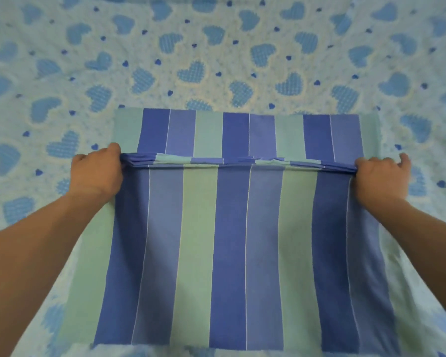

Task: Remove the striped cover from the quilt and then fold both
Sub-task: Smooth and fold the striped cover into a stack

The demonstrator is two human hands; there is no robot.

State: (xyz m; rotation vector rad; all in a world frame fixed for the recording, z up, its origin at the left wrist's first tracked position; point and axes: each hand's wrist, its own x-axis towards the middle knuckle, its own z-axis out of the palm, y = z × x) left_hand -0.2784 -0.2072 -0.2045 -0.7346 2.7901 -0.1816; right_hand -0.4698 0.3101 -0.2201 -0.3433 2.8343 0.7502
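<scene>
The striped cover (242, 215) lay spread between the two hands, on top of the pale blue quilt (216, 60) with its blue heart pattern, which stretched out beyond the hands and to either side of both arms. The cover showed broad bands of dark blue, lighter blue and pale green, divided by thin white lines, running away from the person. The left hand (98, 171) gripped the cover's left side, fingers curled round a bunched edge of several layers, knuckles uppermost. The right hand (381, 173) grasped the opposite end of that same bunched edge in like fashion, fingers curled into the cloth and the thumb lifted slightly off to its outer side. Between the two hands the gathered layers ran in a fairly straight ridge, drawn taut from one grip to the other. Beyond the hands a flat strip of the cover rested on the quilt, its far edge straight and its corners squared. On the near side of the hands, a longer panel of the cover sloped back toward the person, passing between the two bare forearms and widening toward the bottom of the view. Whether that near panel hung free or lay on the quilt could not be told. The quilt showed just outside each wrist and beneath the lower corners of the cover.
</scene>
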